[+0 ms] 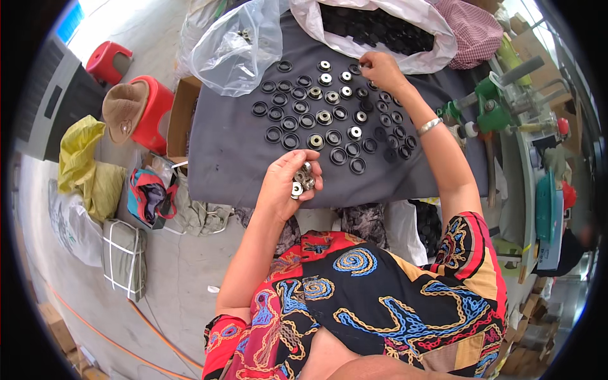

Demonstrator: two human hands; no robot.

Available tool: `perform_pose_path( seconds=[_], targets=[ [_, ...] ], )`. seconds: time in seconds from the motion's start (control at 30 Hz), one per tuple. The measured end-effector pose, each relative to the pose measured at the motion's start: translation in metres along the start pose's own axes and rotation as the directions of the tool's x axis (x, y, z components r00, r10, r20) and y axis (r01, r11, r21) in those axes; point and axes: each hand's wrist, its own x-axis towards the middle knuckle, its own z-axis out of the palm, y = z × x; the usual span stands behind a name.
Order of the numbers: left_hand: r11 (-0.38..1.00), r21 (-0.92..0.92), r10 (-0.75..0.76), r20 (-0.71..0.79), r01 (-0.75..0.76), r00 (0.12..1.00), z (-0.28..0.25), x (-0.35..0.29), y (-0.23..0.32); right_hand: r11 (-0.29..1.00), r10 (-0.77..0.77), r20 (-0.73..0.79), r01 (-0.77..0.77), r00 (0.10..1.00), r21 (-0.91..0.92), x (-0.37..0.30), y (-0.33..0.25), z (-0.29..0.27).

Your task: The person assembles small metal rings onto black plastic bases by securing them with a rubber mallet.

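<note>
My left hand (292, 178) is cupped at the table's near edge, its fingers curled round several small shiny metal rings (297, 189) that look like bearings. At the far side of the layout, my right hand (385, 71) reaches down with thumb and fingertips pinched together over the black rings. What sits between those fingertips is mostly hidden. Many black round caps (290, 123) lie spread in loose rows on the dark cloth. Some hold a metal ring, such as the silver one (354, 132) nearer me; others show only their hollow centre.
The dark-cloth table (221, 145) bears a clear plastic bag (237, 47) at far left and an open white sack (437, 60) of black parts at the back. A green metal device (491, 104) stands on the right. Red stools (155, 120) and a cardboard box (183, 117) are left.
</note>
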Motion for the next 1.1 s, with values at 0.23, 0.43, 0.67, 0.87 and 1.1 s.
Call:
perform_pose_path(
  seconds=[0.23, 0.43, 0.67, 0.87, 1.1],
  targets=[
    [1.0, -0.002, -0.013, -0.005, 0.013, 1.0, -0.002, -0.003, 0.002, 0.999, 0.029, 0.071, -0.031, 0.997, 0.022, 0.02, 0.011, 0.021],
    [1.0, 0.007, -0.007, 0.009, 0.007, 1.0, 0.0, -0.004, 0.004, 0.998, 0.03, 0.103, -0.024, 0.994, -0.062, 0.029, 0.013, 0.026],
    [1.0, -0.001, -0.009, -0.002, 0.009, 1.0, -0.001, -0.002, 0.002, 0.962, -0.121, 0.15, 0.153, 0.981, -0.227, 0.029, 0.012, 0.021],
    [1.0, -0.019, -0.003, -0.008, 0.003, 1.0, -0.005, 0.007, -0.001, 0.874, -0.402, -0.086, 0.354, 0.912, -0.333, -0.032, -0.073, 0.005],
    [0.998, 0.058, -0.01, -0.031, 0.012, 0.999, 0.004, 0.012, 0.0, 0.782, -0.618, 0.264, 0.612, 0.74, 0.116, -0.135, -0.149, 0.016]
  ],
)
